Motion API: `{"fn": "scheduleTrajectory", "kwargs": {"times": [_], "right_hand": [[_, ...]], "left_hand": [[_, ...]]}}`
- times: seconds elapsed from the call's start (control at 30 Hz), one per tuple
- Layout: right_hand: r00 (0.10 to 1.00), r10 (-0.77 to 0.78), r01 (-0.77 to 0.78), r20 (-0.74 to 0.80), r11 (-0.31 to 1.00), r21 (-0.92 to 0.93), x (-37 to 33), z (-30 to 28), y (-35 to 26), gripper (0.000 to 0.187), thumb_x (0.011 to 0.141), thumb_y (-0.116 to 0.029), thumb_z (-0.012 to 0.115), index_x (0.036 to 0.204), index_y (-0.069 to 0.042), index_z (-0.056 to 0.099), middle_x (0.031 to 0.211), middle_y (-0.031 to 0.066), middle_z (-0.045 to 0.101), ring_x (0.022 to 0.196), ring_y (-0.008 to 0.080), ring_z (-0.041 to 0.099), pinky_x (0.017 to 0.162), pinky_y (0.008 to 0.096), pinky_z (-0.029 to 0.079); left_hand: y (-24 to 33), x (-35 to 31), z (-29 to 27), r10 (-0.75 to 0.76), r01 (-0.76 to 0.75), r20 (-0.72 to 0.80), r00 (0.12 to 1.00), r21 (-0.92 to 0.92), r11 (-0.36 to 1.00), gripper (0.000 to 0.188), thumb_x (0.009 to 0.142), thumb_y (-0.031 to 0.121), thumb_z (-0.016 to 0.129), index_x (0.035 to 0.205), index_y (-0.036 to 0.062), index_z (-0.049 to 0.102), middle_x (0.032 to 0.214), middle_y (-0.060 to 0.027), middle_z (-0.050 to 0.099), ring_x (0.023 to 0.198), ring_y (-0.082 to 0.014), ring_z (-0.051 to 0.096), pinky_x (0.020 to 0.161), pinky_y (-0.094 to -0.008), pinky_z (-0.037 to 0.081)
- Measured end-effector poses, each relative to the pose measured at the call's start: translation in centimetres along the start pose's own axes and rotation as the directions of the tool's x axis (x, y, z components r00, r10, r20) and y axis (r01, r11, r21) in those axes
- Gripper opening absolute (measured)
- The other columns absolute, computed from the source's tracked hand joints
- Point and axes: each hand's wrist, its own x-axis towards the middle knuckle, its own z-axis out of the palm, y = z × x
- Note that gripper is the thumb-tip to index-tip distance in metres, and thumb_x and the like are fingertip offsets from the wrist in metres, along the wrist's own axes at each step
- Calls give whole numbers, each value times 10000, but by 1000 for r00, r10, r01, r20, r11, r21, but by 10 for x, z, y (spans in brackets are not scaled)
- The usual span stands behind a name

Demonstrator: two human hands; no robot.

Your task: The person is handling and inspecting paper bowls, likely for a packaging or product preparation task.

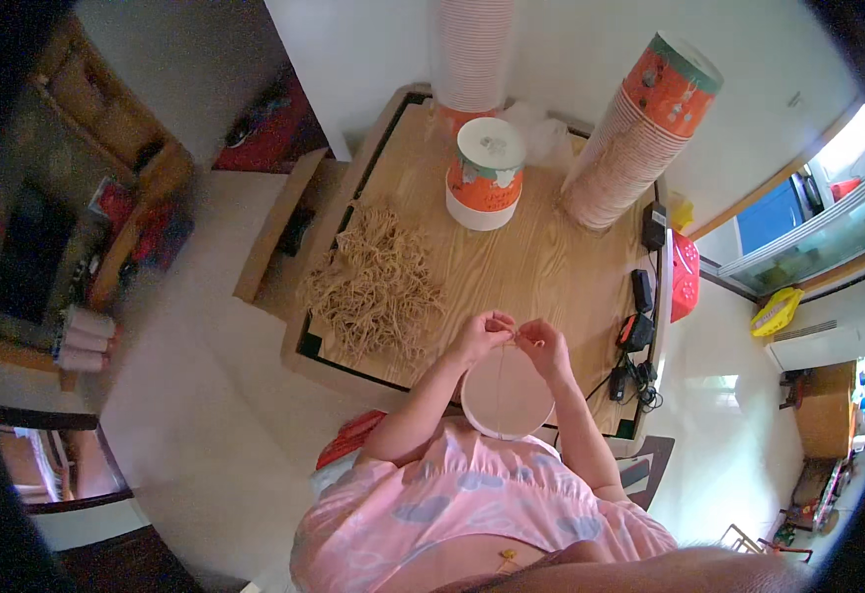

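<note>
Close to my body at the table's near edge is a round white paper bucket (509, 395), its pale round face toward me. A thin cord (501, 381) runs across that face from the far rim toward me. At the far rim my left hand (488, 334) pinches with its fingertips, and my right hand (543, 346) pinches right beside it. Both seem closed on the cord, though the fingers hide most of the part they hold. Left of my hands lies a loose tangled heap of tan paper cords (378, 282).
Farther back stands a short orange-and-white bucket stack (486, 183). Behind it rises a tall stack of paper buckets (474, 59); another tall stack (630, 138) leans at the back right. Black adapters and cables (635, 336) lie along the right edge of the wooden table (541, 267).
</note>
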Motion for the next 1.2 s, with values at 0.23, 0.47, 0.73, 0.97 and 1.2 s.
{"fn": "scheduleTrajectory", "kwargs": {"times": [0.23, 0.47, 0.73, 0.97, 1.2], "right_hand": [[1000, -7, 7, 6, 1000, 13, -3, 1, -3, 82, 721, -38, 631, 788, -32, 584, 698, -1, 581, 646, 64, 510, 579, 206, 406], [999, -40, 39, -5, 999, -27, -1, 2, 9, 90, 712, -30, 629, 781, -32, 571, 690, -9, 567, 633, 53, 493, 561, 195, 397], [995, -77, 72, -62, 995, -72, -4, 1, 3, 81, 698, -51, 629, 741, -42, 561, 646, -25, 533, 571, 52, 444, 528, 197, 373], [989, -115, 102, -94, 986, -133, -6, 4, -2, 98, 701, -58, 624, 786, -36, 581, 606, 1, 513, 550, 65, 430, 497, 213, 364], [996, -70, 58, -47, 974, -219, -7, -2, -5, 141, 696, -129, 635, 788, -45, 570, 637, 82, 553, 576, 174, 527, 533, 299, 427]], "left_hand": [[14, -4, 4, -129, 132, 39, 991, -121, 984, 151, 747, 29, 603, 893, -3, 583, 776, -42, 601, 713, -101, 567, 665, -241, 484], [1, 1, 8, -84, 84, -22, 996, 6, 996, 83, 772, 66, 600, 840, 19, 604, 732, -26, 598, 657, -86, 553, 596, -223, 473], [-8, 2, 4, -61, 59, -43, 997, -42, 997, 64, 773, 59, 599, 819, 15, 603, 729, -25, 597, 662, -78, 542, 602, -210, 453], [-4, 0, 4, -57, 57, -16, 998, 24, 998, 65, 773, 50, 593, 821, 8, 601, 746, -35, 602, 681, -83, 550, 619, -216, 457], [-5, 2, 3, -67, 67, -43, 997, 17, 998, 53, 773, 27, 575, 814, 0, 595, 746, -44, 605, 695, -99, 565, 640, -228, 462]]}}
